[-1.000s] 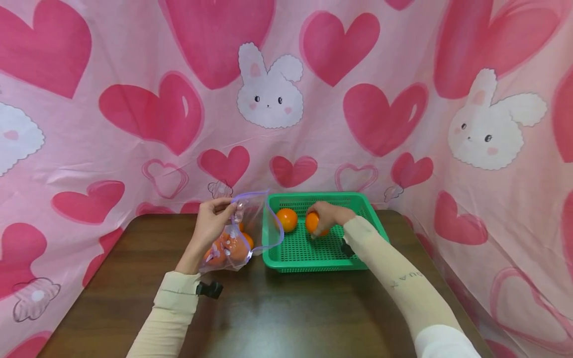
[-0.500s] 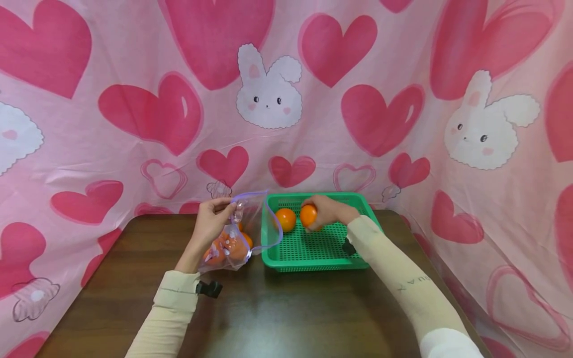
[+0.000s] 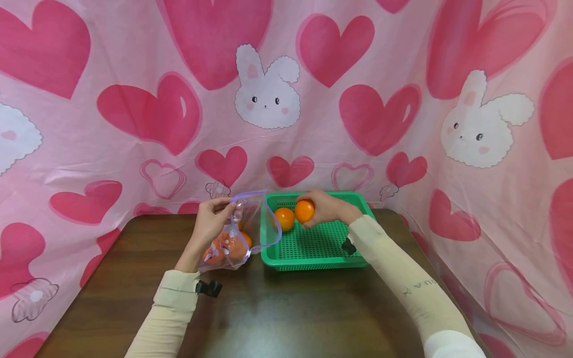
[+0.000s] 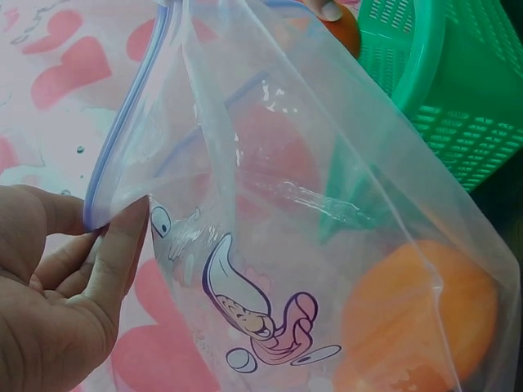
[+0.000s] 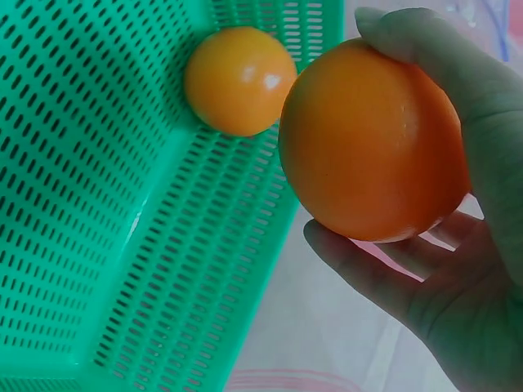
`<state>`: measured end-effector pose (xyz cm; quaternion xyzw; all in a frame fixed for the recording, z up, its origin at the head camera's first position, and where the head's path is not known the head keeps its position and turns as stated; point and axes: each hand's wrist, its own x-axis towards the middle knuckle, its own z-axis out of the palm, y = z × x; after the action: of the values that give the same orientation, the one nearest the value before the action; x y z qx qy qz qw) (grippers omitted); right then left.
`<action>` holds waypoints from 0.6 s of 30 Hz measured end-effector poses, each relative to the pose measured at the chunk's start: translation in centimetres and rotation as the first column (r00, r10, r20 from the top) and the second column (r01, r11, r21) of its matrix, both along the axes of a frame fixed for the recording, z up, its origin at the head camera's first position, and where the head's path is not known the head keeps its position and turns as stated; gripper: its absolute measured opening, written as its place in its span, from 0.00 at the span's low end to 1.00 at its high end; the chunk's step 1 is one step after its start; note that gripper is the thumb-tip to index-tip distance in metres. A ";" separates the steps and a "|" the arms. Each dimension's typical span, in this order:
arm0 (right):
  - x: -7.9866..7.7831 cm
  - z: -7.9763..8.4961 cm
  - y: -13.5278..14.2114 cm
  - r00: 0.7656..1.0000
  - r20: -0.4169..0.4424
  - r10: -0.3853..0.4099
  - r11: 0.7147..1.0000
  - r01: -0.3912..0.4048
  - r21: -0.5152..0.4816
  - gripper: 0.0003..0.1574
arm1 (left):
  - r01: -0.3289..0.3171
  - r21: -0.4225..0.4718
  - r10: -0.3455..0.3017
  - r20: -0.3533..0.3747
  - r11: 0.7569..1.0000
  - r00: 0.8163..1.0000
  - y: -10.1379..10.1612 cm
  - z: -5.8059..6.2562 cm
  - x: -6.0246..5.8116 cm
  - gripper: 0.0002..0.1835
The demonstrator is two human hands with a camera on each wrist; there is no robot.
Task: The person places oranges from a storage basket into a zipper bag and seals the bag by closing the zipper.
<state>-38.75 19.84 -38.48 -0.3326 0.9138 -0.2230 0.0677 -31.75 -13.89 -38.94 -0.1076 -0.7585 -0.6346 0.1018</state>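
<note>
My left hand (image 3: 211,219) pinches the purple-edged mouth of a clear zip bag (image 3: 264,219) between thumb and fingers. Several oranges sit in the bottom of the bag, one of them an orange (image 4: 421,314) seen through the plastic in the left wrist view. My right hand (image 3: 324,209) grips another orange (image 5: 372,143), raised above the green basket (image 3: 268,258). A second loose orange (image 3: 284,219) lies inside the basket, at its left side. The bag's open mouth faces the basket and overlaps its left rim in the head view.
The brown wooden table (image 3: 286,318) carries the bag and basket side by side. Behind and to the right hangs a pink cloth (image 3: 313,139) with hearts and rabbits. Small black wrist cameras are strapped on both sleeves.
My right hand has lifted the orange off the basket floor and carried it up and left, toward the bag. The left hand and bag stay in place.
</note>
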 end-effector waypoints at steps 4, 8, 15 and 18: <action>0.9 0.7 -0.5 0.999 -0.031 0.012 1.000 -0.012 0.005 0.43 | 0.004 -0.002 -0.004 -0.005 1.000 1.000 -0.1 -0.1 -0.1 0.15; 1.7 1.4 -1.1 0.999 -0.047 0.024 1.000 -0.025 -0.018 0.45 | 0.010 0.004 -0.010 -0.002 1.000 1.000 -0.2 -0.1 -0.1 0.14; 2.5 2.2 -2.0 0.992 -0.121 0.047 0.994 -0.059 -0.096 0.44 | 0.014 0.019 -0.014 -0.002 1.000 1.000 -0.3 0.0 0.0 0.15; 2.8 2.4 -2.2 0.986 -0.157 0.055 0.990 -0.074 -0.118 0.44 | 0.012 0.017 -0.012 0.006 1.000 1.000 -0.3 0.1 0.1 0.15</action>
<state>-35.90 17.62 -36.08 -0.3817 0.8896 -0.2505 -0.0162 -31.67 -14.17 -38.88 -0.1094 -0.7529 -0.6417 0.0968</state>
